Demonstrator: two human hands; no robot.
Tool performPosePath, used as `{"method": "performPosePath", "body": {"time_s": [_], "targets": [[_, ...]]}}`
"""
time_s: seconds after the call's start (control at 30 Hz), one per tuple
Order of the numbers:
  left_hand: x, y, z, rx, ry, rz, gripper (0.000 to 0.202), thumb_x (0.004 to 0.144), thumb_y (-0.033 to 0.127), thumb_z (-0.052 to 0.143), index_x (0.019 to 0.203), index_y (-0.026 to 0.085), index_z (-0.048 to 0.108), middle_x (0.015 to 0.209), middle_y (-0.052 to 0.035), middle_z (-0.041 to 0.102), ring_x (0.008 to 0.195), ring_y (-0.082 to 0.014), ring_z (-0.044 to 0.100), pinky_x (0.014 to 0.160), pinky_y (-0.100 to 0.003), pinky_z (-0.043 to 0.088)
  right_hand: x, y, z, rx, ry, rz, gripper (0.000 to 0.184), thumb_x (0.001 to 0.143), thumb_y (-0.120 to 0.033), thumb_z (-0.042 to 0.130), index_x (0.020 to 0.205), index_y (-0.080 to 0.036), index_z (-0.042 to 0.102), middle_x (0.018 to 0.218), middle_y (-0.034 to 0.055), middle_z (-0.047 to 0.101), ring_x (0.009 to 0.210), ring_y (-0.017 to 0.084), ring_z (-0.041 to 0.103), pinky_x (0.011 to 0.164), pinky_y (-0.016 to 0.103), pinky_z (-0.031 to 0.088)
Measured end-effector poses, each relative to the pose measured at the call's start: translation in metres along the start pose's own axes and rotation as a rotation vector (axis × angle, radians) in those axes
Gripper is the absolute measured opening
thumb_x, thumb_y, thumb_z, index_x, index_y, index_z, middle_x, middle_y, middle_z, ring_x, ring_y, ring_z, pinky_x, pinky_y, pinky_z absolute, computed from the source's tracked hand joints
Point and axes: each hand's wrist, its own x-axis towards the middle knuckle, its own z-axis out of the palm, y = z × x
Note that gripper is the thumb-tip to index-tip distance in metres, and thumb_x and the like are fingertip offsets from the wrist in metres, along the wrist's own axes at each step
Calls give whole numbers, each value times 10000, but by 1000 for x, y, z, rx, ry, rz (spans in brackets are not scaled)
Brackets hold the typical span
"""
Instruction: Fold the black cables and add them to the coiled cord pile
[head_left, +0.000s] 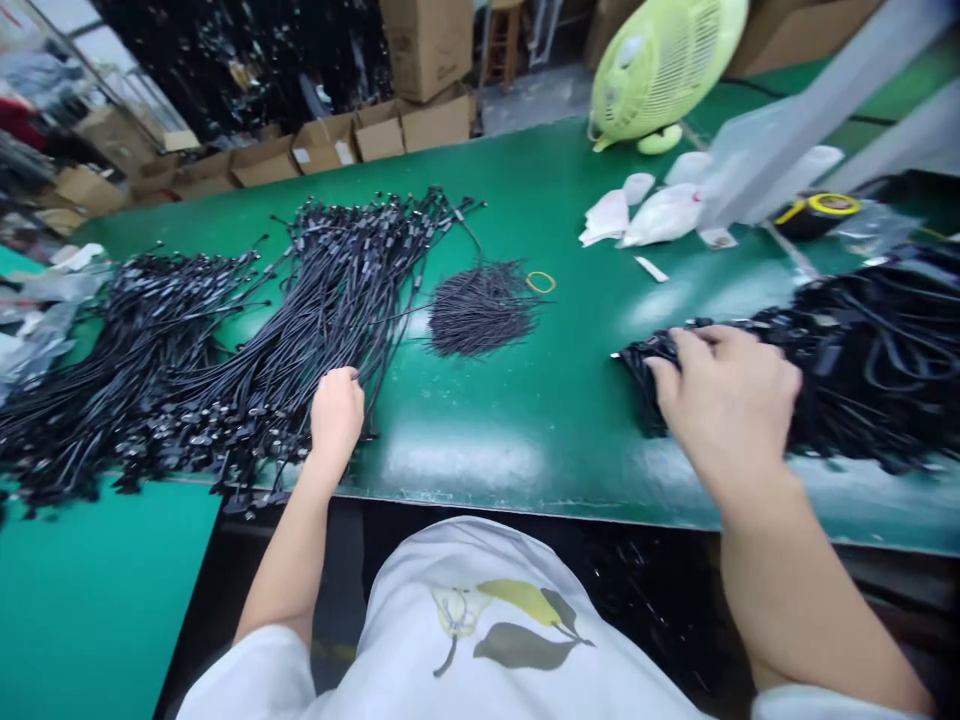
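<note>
My left hand is closed at the right edge of a wide spread of thin black cables with small connectors at both ends. It seems to pinch a cable there, though the fingertips are partly hidden. Over on the right, my right hand curls its fingers down onto a pile of folded black cables, gripping the near left end of it. Between the hands, further back, lies a heap of short thin black ties.
A yellow rubber band lies beside the ties on the green table. White crumpled packets, a tape measure, a grey post and a light-green fan stand at back right. Cardboard boxes line the far edge.
</note>
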Motion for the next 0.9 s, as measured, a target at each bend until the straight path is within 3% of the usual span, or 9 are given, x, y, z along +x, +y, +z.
{"method": "performPosePath", "body": {"time_s": [0.13,0.27,0.4,0.53,0.6,0.67,0.77,0.83,0.9], "targets": [[-7,21,-22,-630,-171,-86,258,951,296,388,1129,172,528,834,-24,643,655,-127,573,679,-266,464,27,-94,10,363,-195,-442,408,956,-309,424,1317,-161,543,1246,137,593,1042,258,601,851,372,504],[-28,37,-39,-662,-412,-20,268,931,266,457,1153,196,589,792,8,650,630,-101,561,690,-246,453,74,-188,36,389,-232,-592,491,945,-234,415,1428,-148,413,1412,146,472,1118,256,575,851,353,506],[-45,39,-60,-962,-365,-56,359,928,281,502,1271,194,560,900,-25,650,553,-64,513,549,-216,421,111,-236,53,276,-379,-774,471,889,-100,426,1347,-164,518,1335,154,545,1086,247,591,875,361,476],[-57,32,-94,-1281,-169,-103,432,938,283,517,1369,271,488,927,-22,627,445,-11,425,416,-180,308,118,-242,54,410,-343,-939,316,880,-135,477,1122,-210,664,1152,71,657,1007,182,604,856,294,468],[-66,25,-103,-1354,-265,-123,513,931,274,539,1427,299,412,867,-6,623,418,-8,396,403,-177,285,123,-235,44,494,-280,-888,167,856,-175,533,880,-184,698,924,53,694,857,164,617,780,267,480],[-76,15,-104,-1354,-418,-183,548,915,258,571,1436,280,404,797,1,615,446,-25,416,431,-178,309,136,-223,24,546,-132,-713,210,887,-188,474,800,-164,665,865,69,679,840,173,607,789,295,486],[-89,-4,-100,-1345,-415,-315,325,886,238,616,1205,177,612,651,15,560,505,-53,433,493,-183,351,167,-196,-24,607,220,-504,312,970,-276,332,950,-179,628,1091,120,632,1065,207,542,968,400,430],[-95,-17,-102,-1475,-269,-347,110,856,234,647,913,141,652,555,39,474,489,-55,389,487,-180,346,187,-174,-56,616,432,-489,328,984,-375,304,1019,-258,609,1142,88,613,1136,220,503,1035,448,372],[-97,-28,-109,-1690,-112,-348,138,840,230,654,758,150,576,507,67,375,444,-47,315,435,-161,314,199,-153,-74,583,513,-482,312,976,-418,300,1041,-328,592,1137,49,612,1178,241,482,1030,481,361]]}}
